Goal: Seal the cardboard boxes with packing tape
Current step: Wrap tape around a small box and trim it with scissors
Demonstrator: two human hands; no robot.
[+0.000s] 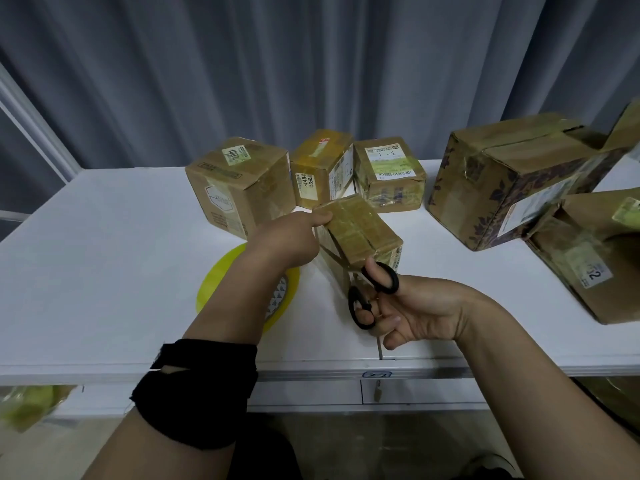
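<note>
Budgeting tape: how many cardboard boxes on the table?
6: back-left box, back-middle box, back-right box, small box gripped by left hand, patterned box right, cut-off box far right; others may be hidden.

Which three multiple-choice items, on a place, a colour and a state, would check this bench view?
1. Where does the tape roll lie? A on the table, left of the small box; B atop a box; C on the floor.
2. The scissors have handles of which colour? A red; B black; C blue.
3. The right hand is: A flat on the table; B holding the scissors; C lifting a box.
Answers: A, the yellow roll lies flat on the tabletop; B, both loops are black; B, digits pass through the loops.
</note>
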